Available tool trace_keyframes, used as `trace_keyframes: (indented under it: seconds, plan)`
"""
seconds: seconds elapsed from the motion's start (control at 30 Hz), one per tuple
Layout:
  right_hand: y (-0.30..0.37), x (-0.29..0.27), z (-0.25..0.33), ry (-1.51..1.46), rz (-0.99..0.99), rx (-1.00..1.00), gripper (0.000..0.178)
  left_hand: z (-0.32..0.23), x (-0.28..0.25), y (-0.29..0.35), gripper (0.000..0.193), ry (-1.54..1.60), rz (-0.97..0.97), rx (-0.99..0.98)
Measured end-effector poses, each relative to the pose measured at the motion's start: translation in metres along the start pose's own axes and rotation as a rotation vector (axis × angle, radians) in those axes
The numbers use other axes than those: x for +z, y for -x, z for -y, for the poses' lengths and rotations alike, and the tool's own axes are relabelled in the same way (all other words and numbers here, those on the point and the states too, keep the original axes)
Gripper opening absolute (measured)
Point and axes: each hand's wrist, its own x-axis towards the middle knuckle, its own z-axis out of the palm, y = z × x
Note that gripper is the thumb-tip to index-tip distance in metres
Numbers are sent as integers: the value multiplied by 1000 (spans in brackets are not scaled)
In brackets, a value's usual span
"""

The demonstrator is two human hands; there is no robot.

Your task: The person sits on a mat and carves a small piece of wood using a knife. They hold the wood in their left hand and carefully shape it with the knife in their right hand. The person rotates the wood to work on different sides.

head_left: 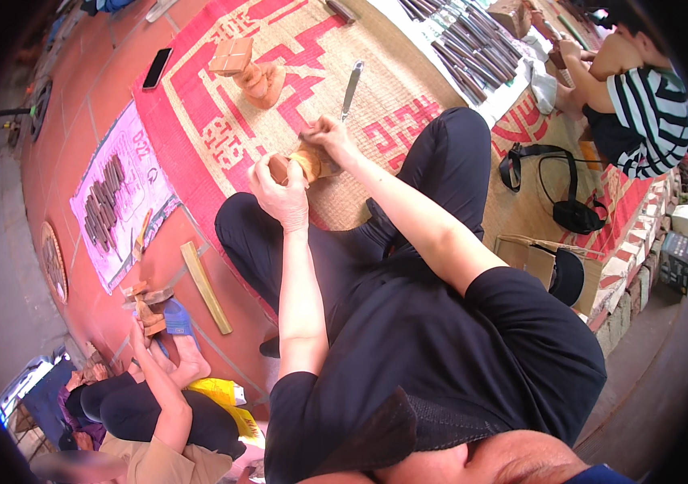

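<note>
My left hand (282, 195) is closed around a brown carved wooden piece (309, 160) above my crossed legs. Against its far right side my right hand (332, 140) works with curled fingers; what they pinch, if anything, is too small to make out. Just beyond that hand, a narrow knife-like tool (352, 90) with a silvery blade lies on the red and straw-coloured mat (191, 121). Farther off stands a similar wooden carving (257, 77) with a square, block-like end.
Dark sticks (102, 202) lie on a pink cloth at left, more (477, 52) on white cloth at far right. A phone (157, 68), wooden strip (205, 286), black strapped pouch (577, 211) and cardboard box (525, 260) surround me. People sit lower left, one holding wood, and upper right.
</note>
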Motion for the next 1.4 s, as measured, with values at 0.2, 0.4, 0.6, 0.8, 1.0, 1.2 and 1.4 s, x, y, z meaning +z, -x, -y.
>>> trace_keyframes:
  seconds: [0.2, 0.4, 0.6, 0.8, 1.0, 1.2, 1.4]
  plan:
    - [1, 1, 7, 227, -15, 40, 15, -3, 7, -3, 36, -32, -11, 37]
    - [-10, -23, -15, -154, -93, 100, 18, -5, 5, -1, 32, -84, 4, 108]
    - [7, -12, -14, -3, 6, 28, 17, 4, 3, -5, 35, 8, -4, 25]
    - [4, -28, -6, -301, 25, 158, 16, 10, -1, -7, 33, 66, -19, 13]
    - [5, -16, -16, 67, 55, 19, 18, 4, -3, -6, 33, 80, -29, -6]
    - [3, -39, -1, -85, 59, 118, 18, 5, -4, -6, 31, 69, -28, 1]
    - [7, -24, -12, -3, 26, 42, 20, 2, -5, -5, 30, 91, -17, -20]
